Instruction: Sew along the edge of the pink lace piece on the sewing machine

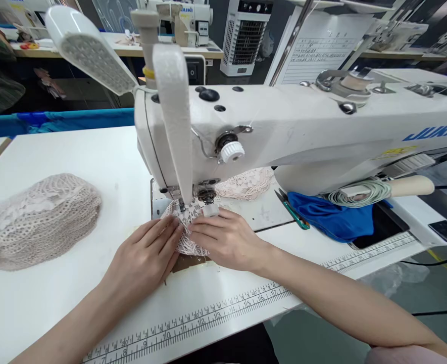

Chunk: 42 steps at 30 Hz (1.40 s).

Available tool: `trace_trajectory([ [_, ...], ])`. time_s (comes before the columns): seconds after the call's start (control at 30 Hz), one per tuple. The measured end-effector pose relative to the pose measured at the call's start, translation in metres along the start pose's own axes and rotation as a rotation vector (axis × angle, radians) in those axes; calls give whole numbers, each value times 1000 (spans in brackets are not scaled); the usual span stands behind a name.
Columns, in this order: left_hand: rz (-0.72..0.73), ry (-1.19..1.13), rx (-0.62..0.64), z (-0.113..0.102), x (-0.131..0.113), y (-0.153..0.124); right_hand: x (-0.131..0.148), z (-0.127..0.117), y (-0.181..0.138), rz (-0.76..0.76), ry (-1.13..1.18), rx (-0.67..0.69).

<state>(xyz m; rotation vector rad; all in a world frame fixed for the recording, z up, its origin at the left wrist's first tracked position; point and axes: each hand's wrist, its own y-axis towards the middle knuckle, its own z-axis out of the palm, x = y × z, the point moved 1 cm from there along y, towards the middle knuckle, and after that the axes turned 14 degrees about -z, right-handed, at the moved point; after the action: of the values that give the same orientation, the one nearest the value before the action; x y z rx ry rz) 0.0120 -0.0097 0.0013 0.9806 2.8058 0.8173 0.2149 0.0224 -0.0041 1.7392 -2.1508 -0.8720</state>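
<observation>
A small pale pink lace piece (188, 241) lies on the bed of a white JUKI sewing machine (302, 131), right under the presser foot (181, 205). My left hand (145, 258) rests flat on the lace's left side, fingers together and pointing at the needle. My right hand (227, 237) presses on the lace from the right, fingertips meeting the left hand's. A band of white lace tape (176, 116) hangs down over the machine head to the foot.
A heap of pink lace pieces (34, 217) sits on the white table (75, 151) at the left. More lace (248, 183) lies behind the needle. Green-handled snips (293, 212), blue cloth (333, 215) and a cord bundle (359, 193) lie under the machine arm. A ruler strip (215, 313) lines the front edge.
</observation>
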Motion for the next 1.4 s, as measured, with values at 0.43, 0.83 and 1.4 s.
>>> trace_trajectory([
  [0.43, -2, 38, -10, 1, 2, 5, -2, -1, 2, 6, -4, 6],
  [0.83, -18, 20, 16, 3, 10, 7, -7, 4, 1, 11, -24, -9],
  [1.4, -5, -16, 15, 3, 14, 10, -5, 7, 1, -17, -72, 38],
])
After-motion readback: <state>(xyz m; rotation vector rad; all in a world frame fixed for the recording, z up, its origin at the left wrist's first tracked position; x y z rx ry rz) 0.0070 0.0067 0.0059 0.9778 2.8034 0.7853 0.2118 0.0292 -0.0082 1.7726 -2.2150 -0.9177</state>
